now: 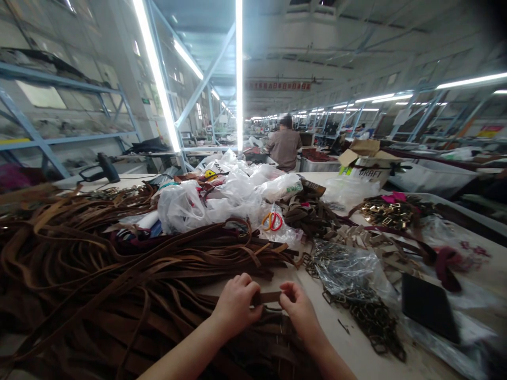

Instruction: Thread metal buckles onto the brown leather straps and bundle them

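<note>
Between my hands a brown strap (271, 297) is stretched, its flat side toward me. My left hand (238, 301) has its fingers wrapped round the strap. At the strap's right end my right hand (296, 305) pinches it between thumb and fingers. A large heap of long brown straps (166, 264) lies to the left and beneath my hands. To the right is a pile of dark metal buckles (370, 316), partly under a clear plastic bag (352, 269). Whether a buckle sits on the held strap I cannot tell.
Scissors with red and yellow handles (272, 220) lie by white plastic bags (233, 190). A black flat pad (430, 307) is at right, gold buckles (386, 212) behind it. A cardboard box (368, 161) stands farther back. A person (284, 145) is beyond the table.
</note>
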`<state>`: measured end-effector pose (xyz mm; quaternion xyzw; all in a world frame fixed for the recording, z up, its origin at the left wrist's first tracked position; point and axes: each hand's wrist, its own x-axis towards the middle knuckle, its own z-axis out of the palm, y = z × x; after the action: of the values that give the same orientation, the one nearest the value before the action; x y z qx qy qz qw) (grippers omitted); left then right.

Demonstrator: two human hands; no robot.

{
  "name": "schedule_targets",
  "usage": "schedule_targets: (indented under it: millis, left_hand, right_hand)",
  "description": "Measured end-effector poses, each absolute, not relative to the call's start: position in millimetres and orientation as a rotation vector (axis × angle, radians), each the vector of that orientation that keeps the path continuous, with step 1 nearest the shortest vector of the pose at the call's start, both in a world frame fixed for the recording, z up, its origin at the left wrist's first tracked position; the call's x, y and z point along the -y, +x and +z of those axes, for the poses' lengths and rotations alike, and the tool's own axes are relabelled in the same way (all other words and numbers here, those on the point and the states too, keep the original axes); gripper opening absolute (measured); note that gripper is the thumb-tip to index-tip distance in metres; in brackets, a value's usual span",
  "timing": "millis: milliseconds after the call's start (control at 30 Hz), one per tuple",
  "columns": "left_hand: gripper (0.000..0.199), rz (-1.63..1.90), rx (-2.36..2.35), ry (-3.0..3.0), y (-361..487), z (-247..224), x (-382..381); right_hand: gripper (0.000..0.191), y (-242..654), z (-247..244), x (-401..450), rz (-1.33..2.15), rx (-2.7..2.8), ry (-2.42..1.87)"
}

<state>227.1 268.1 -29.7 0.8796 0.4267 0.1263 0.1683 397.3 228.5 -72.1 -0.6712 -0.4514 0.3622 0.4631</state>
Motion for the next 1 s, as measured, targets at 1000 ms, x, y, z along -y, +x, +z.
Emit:
schedule_targets:
  millis: [1000]
  left_hand:
    - [0.025, -0.069, -1.682, 2.619, 199, -66, -304]
  right_hand:
    - [0.024, 365, -81, -266, 0.425, 2.143, -2.042]
